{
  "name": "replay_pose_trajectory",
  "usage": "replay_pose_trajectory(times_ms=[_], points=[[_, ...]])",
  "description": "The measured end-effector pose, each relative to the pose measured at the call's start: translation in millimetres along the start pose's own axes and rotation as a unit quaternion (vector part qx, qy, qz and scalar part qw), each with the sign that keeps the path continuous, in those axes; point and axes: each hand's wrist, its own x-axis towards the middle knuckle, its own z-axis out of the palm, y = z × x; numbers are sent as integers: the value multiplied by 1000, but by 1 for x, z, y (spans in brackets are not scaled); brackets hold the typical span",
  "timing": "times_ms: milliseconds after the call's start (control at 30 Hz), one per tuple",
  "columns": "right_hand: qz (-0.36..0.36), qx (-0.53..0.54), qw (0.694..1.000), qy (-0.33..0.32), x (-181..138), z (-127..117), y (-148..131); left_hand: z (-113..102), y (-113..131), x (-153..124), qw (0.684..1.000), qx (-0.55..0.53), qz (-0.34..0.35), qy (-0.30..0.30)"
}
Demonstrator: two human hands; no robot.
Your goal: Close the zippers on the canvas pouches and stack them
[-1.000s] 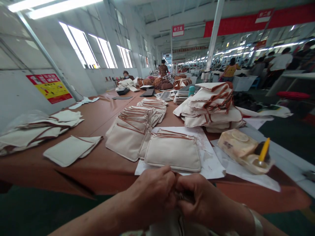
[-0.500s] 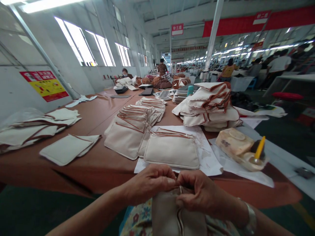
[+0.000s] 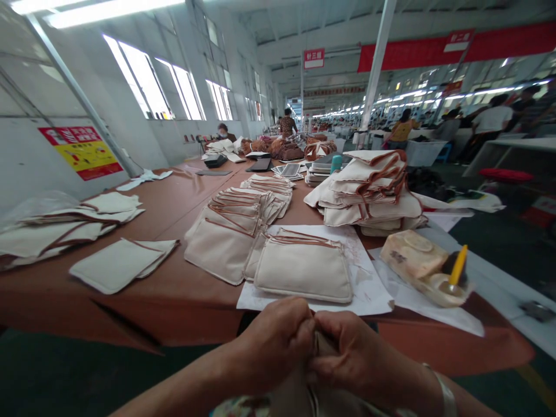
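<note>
Pouch (image 3: pixel 319 353) mostly hidden: only a grey-beige fabric sliver shows between the knuckles, low at frame bottom, off the near table edge; the rest is cut off by the frame and covered by both hands. Left hand (image 3: pixel 271 341) and right hand (image 3: pixel 347 347) pressed knuckle to knuckle, fingers curled in and pinching the pouch's top edge; fingertips not visible. Silver bangle (image 3: pixel 445 394) on the right wrist, partly cut off. Table (image 3: pixel 174 301) is long, brown and smooth, near edge just beyond the hands. On it, right ahead, a flat cream canvas bag (image 3: pixel 304 269) with brown piping lies on a white paper sheet (image 3: pixel 373 289) that overhangs the edge slightly. Left of it a fanned row (image 3: pixel 234 223) of the same bags, overlapping. Behind right, a tall uneven stack (image 3: pixel 373 188), soft folds, brown trim. Far left, flat cream panels (image 3: pixel 117 263) and more under clear plastic, blurred. Right, a tan block (image 3: pixel 414 258) by a yellow tool (image 3: pixel 458 265) standing in a dish; what they are is hard to tell. Bare table between the panels and row. Background people small, blurred.
</note>
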Motion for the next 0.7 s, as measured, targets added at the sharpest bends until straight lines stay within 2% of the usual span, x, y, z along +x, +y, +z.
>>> replay_pose_trajectory(times_ms=[33, 100, 133, 167, 233, 367, 467, 600, 700], points=[[7, 14, 1000, 0, -3, 0, -2, 3, -1, 2, 992, -117, -50, -10], [17, 54, 998, 4, -8, -2, -3, 8, -4, 6, 935, -328, -129, -36], [13, 72, 997, 11, -10, -3, -2, 10, -5, 7, 905, -395, -152, -42], [4, 82, 996, 21, -11, -5, -1, 12, -5, 7, 886, -434, -161, -41], [-14, 80, 996, 40, -13, -8, 1, 14, -7, 7, 876, -453, -159, -45], [-9, 61, 997, 55, -15, -12, 5, 12, -10, 5, 888, -432, -141, -61], [-4, 51, 997, 49, -15, -12, 4, 6, -9, 5, 904, -410, -103, -61], [-7, 52, 997, 63, -15, -11, 0, 0, -1, 5, 947, -307, -63, -74], [-7, 61, 996, 67, -14, -10, -3, 0, 2, 5, 967, -235, -77, -63]])
